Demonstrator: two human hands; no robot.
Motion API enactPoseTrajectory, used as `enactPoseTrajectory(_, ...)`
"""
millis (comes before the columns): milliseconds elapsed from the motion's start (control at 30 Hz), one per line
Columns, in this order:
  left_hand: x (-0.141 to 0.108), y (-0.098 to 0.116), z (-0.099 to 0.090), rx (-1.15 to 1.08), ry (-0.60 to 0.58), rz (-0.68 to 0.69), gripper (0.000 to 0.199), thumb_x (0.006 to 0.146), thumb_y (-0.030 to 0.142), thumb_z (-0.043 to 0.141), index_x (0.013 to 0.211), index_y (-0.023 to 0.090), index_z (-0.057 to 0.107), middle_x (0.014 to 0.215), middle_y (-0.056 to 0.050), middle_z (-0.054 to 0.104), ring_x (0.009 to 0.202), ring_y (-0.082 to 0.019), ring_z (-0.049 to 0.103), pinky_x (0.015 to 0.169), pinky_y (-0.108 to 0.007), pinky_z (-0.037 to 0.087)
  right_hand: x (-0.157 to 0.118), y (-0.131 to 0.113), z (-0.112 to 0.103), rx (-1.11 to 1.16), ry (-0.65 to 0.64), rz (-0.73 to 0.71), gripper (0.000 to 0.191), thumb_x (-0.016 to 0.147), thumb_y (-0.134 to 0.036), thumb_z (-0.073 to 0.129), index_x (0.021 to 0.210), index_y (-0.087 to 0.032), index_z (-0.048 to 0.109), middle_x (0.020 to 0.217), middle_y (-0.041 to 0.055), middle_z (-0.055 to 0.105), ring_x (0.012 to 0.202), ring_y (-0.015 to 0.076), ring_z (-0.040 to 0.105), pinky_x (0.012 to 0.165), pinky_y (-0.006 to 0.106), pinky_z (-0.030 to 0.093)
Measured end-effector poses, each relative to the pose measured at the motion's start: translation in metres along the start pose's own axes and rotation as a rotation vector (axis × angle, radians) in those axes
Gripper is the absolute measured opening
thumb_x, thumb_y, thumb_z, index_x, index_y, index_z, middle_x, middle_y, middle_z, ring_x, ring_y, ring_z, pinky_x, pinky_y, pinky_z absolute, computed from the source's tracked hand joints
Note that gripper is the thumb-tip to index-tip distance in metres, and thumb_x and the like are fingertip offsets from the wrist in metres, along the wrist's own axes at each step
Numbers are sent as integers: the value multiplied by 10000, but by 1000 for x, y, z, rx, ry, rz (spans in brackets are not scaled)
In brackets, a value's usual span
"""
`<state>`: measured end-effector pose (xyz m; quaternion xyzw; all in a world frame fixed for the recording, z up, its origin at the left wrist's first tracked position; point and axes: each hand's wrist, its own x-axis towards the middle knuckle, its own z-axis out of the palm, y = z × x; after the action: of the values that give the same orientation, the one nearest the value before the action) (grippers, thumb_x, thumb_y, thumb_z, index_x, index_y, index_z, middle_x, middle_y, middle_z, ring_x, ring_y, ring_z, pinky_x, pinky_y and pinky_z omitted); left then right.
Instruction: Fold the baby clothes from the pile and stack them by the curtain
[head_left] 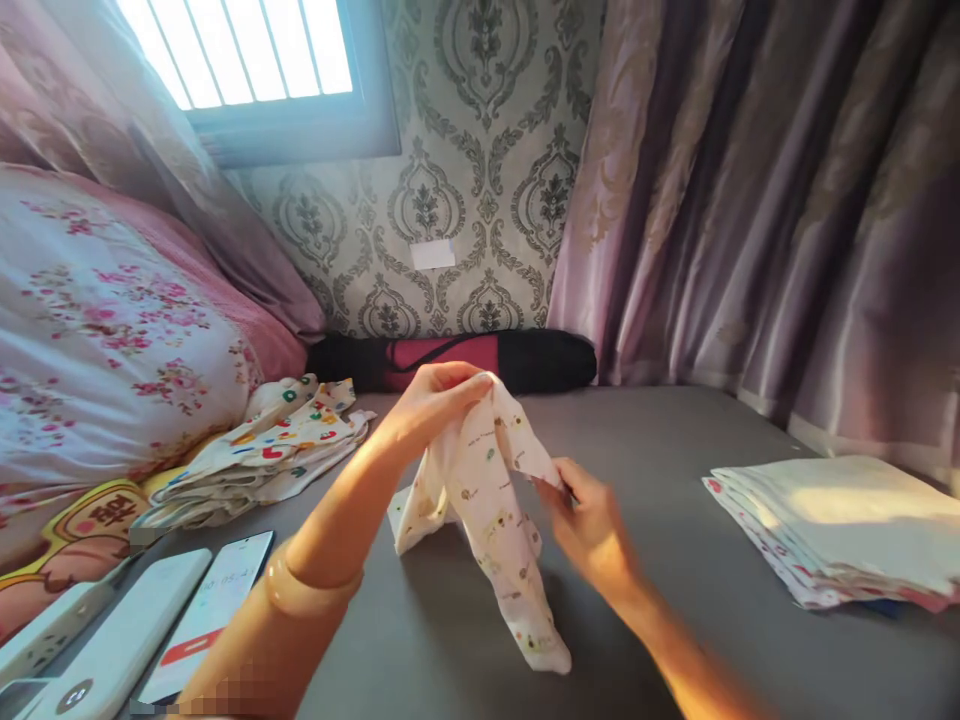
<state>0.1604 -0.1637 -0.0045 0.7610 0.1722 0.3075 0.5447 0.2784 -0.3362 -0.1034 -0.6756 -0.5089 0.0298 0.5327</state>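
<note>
A small white garment with a fine coloured print hangs in folds between my hands, above the grey bed surface. My left hand pinches it at the top, fingers closed. Lower and to the right, my right hand is closed on another edge and pulls that part out sideways. One long narrow part of the garment droops toward me, its end near the bed. Folds hide the garment's exact cut.
Left lie a pile of printed clothes, a phone, a white device and a power strip. A stack of folded cloths sits right. A black and red roll lies along the wall, between curtains.
</note>
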Motion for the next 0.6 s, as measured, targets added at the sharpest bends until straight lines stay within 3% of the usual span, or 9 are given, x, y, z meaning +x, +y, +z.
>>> enactPoseTrajectory(67, 0, -20, 3, -53, -32, -95, 364, 730, 551, 681, 786, 191, 671, 682, -17, 622, 573, -126, 548, 496, -238, 405, 9, 5, -26, 9, -72, 34, 363, 959, -436, 428, 984, -188, 692, 755, 22, 652, 741, 170, 618, 681, 276, 510)
enactPoseTrajectory(167, -3, -48, 7, -117, -126, -164, 388, 764, 543, 651, 935, 196, 679, 786, -32, 644, 679, -151, 586, 573, -250, 438, 17, 5, -63, 39, -58, 93, 314, 908, -389, 507, 1070, -207, 706, 879, 32, 690, 870, 182, 633, 721, 270, 507)
enactPoseTrajectory(233, -8, -61, 12, -186, -233, -133, 381, 750, 430, 692, 1058, 209, 662, 885, -32, 649, 769, -155, 587, 650, -248, 452, 16, 1, -82, 143, -60, 229, 346, 866, -396, 551, 1101, -191, 702, 796, 28, 675, 737, 162, 626, 589, 242, 485)
enactPoseTrajectory(300, -13, -67, 19, -285, -348, -71, 446, 686, 286, 726, 1116, 206, 636, 963, -32, 637, 837, -155, 568, 716, -245, 453, 13, -5, -95, 256, -57, 383, 397, 824, -417, 588, 1107, -160, 696, 639, -1, 607, 526, 119, 536, 433, 206, 385)
enactPoseTrajectory(433, -21, -68, 34, -442, -574, -20, 508, 649, 194, 718, 1142, 190, 597, 1045, -48, 597, 913, -174, 547, 753, -254, 451, 8, -17, -111, 264, 18, 501, 408, 730, -418, 657, 1029, -144, 708, 534, -40, 519, 388, 71, 392, 349, 191, 285)
enactPoseTrajectory(500, -22, -67, 41, -455, -597, 7, 469, 695, 206, 725, 1144, 197, 587, 1024, -39, 586, 891, -159, 543, 739, -242, 444, 5, -19, -119, 221, 8, 513, 385, 717, -412, 655, 1000, -157, 712, 516, -47, 506, 373, 69, 372, 337, 192, 279)
enactPoseTrajectory(600, -23, -70, 51, -472, -540, 16, 374, 776, 285, 724, 1111, 201, 582, 926, -16, 591, 792, -123, 538, 694, -226, 431, -1, -16, -133, 125, -148, 495, 297, 742, -376, 616, 943, -185, 724, 504, -39, 528, 392, 91, 419, 357, 202, 317)
